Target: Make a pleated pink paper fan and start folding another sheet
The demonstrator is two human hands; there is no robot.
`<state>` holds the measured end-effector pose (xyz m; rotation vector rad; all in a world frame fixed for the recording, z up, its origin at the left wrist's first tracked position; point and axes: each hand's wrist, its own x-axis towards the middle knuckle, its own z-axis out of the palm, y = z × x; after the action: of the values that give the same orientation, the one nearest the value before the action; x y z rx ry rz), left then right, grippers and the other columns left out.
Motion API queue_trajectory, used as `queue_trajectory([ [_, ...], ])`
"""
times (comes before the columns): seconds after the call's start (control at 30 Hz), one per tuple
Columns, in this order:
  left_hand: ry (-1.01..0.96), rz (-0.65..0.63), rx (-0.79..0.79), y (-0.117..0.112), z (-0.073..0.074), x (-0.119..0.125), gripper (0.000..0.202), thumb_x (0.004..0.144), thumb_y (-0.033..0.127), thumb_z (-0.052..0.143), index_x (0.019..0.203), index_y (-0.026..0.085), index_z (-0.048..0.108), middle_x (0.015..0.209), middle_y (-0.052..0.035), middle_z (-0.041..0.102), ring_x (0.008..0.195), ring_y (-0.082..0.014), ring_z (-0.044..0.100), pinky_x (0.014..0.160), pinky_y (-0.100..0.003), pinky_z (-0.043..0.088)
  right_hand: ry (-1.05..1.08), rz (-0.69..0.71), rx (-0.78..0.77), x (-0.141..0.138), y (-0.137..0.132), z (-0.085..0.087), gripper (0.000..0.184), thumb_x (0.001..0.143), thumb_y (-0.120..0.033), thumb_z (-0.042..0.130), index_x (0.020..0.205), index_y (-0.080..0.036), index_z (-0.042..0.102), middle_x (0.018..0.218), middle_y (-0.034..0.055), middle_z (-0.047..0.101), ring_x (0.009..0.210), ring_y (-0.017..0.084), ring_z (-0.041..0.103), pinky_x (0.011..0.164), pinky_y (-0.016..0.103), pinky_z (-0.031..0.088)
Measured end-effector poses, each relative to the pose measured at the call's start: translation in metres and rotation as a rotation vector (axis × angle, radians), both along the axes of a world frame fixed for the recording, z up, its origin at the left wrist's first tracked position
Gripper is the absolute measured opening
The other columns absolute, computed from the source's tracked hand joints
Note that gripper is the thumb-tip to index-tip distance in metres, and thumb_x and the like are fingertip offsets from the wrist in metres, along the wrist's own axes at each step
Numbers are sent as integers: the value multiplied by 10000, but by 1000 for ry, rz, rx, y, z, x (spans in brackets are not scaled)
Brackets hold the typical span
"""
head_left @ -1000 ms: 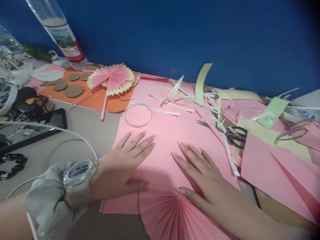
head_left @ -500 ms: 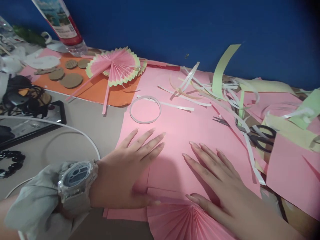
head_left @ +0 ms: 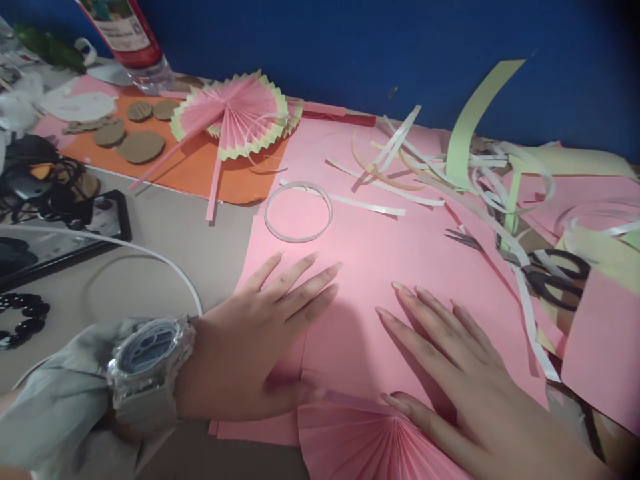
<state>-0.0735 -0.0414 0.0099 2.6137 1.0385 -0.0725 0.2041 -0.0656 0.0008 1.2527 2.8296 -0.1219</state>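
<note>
Flat on a pink sheet of paper (head_left: pixel 350 267) rests my left hand (head_left: pixel 265 333), its fingers spread; a watch (head_left: pixel 150 350) circles that wrist. My right hand (head_left: pixel 450 360) lies to the right with fingers stretched out. A pleated pink paper fan (head_left: pixel 370 443) sits at the bottom, opened out; both thumbs are at its upper edge, and the right hand covers part of it. Just beyond the left fingertips lies a thin ring-shaped band (head_left: pixel 299 239). Scissors (head_left: pixel 520 260) with black handles lie right of the right hand.
A finished-looking pink and green folded fan (head_left: pixel 245 127) lies on orange paper (head_left: pixel 200 180) with cardboard discs (head_left: pixel 141 147). A bottle (head_left: pixel 133 47) stands behind. White paper strips (head_left: pixel 370 205) and green paper (head_left: pixel 465 127) litter the right. At left are a tablet-like device (head_left: pixel 115 217) and a white cable (head_left: pixel 150 253).
The view has shifted slightly, so things at the right appear farther right and those at the back higher. Both hands stay spread in nearly the same places on the paper.
</note>
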Motion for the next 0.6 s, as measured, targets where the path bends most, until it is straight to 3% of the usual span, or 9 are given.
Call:
queue_trajectory([
  [0.13,7,21,-6,-2,1,0,859,840,545,459,1514,105,159,1605,-70,44,1473,-294,1,1181,-520,7,12,-6,-9,0,0,0,753,891,-548,430,1520,-241,151,1596,53,140,1449,293,195,1115,553,314],
  [0.6,14,18,-31,0,1,-2,803,883,607,390,1509,139,204,1607,-50,44,1472,-296,16,1181,-507,8,40,-21,-48,0,-1,-3,755,882,-528,461,1518,-256,159,1595,55,154,1434,312,236,1138,550,259],
])
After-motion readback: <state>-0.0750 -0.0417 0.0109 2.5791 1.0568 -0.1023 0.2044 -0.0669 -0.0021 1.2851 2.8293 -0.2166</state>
